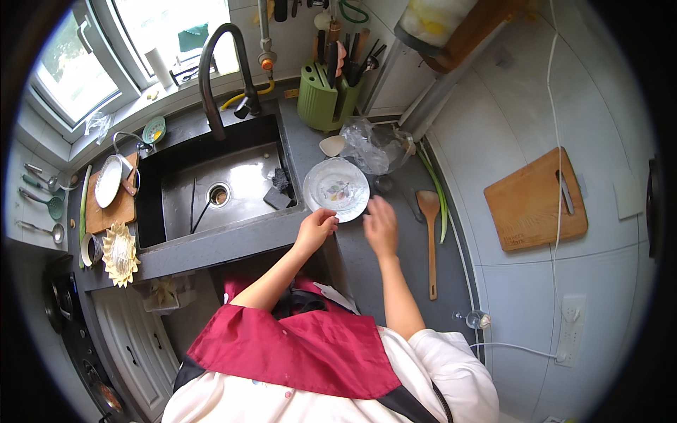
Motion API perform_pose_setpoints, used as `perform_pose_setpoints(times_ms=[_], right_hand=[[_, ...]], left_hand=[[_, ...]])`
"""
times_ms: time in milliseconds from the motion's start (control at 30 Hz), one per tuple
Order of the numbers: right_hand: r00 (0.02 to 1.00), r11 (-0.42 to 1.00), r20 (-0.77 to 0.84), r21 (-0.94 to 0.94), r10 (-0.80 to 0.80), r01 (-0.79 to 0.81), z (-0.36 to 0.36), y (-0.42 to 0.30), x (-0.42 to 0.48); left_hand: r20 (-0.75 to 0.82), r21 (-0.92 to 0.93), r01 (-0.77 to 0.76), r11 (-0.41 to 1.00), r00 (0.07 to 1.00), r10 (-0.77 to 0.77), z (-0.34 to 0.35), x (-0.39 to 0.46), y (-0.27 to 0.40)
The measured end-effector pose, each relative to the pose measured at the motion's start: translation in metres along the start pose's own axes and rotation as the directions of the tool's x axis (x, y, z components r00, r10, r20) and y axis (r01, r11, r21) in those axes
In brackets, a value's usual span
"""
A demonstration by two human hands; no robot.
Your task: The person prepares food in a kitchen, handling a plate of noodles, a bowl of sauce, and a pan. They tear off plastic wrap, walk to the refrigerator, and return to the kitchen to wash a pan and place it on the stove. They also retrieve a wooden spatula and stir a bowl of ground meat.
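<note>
A white plate point(330, 174) with a leaf design lies on the grey counter just right of the sink. My left hand point(316, 231) is over its near rim, fingers curled inward; whether they touch the plate or pinch something small I cannot tell. Blurred and raised, my right hand point(381, 224) is beside the plate's right edge, with fingers partly apart and nothing visible in it. Behind the plate are a small cream dish point(332, 145) and a crumpled clear plastic bag point(376, 145). A small dark round object point(383, 183) is close to its right side.
Left is a black sink point(174, 182) with a tall faucet point(205, 79). A green knife block point(317, 100) stands behind. Along the right wall are a wooden spatula point(430, 238) and green onions point(438, 195). A cutting board point(113, 211) carries an oval white dish point(108, 181) and a cleaver point(127, 177).
</note>
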State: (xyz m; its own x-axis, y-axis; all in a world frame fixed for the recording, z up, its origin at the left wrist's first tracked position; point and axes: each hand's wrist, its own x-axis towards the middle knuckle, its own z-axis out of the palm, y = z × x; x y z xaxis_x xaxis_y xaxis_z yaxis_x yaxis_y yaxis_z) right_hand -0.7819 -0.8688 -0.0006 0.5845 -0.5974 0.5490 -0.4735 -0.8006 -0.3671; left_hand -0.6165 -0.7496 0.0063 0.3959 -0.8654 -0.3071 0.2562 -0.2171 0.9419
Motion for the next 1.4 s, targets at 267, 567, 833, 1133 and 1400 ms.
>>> perform_pose_setpoints(times_ms=[267,567,833,1133,1400], right_hand=[[0.375,0.202,-0.058,-0.761,0.925,-0.617,-0.076,0.093,-0.172],[0.216,0.197,-0.049,-0.258,0.975,-0.946,-0.08,0.135,-0.181],[0.359,0.145,0.185,0.68,0.915,-0.719,-0.011,-0.05,-0.113],[0.791,0.502,0.566,0.626,0.234,-0.596,0.107,-0.317,-0.123],[0.643,0.668,0.667,0.676,-0.377,-0.31,0.191,-0.58,-0.161]], left_hand=[[0.077,0.014,-0.065,0.998,0.995,0.064,0.023,-0.018,-0.011],[-0.083,0.052,-0.17,0.984,0.981,0.174,-0.036,-0.053,-0.008],[-0.403,-0.17,-0.247,0.954,0.901,0.161,-0.144,-0.126,-0.024],[-0.618,-0.206,-0.246,0.947,0.783,0.069,-0.313,-0.305,-0.084],[-0.951,-0.101,-0.441,0.892,0.307,0.044,-0.44,-0.443,-0.128]])
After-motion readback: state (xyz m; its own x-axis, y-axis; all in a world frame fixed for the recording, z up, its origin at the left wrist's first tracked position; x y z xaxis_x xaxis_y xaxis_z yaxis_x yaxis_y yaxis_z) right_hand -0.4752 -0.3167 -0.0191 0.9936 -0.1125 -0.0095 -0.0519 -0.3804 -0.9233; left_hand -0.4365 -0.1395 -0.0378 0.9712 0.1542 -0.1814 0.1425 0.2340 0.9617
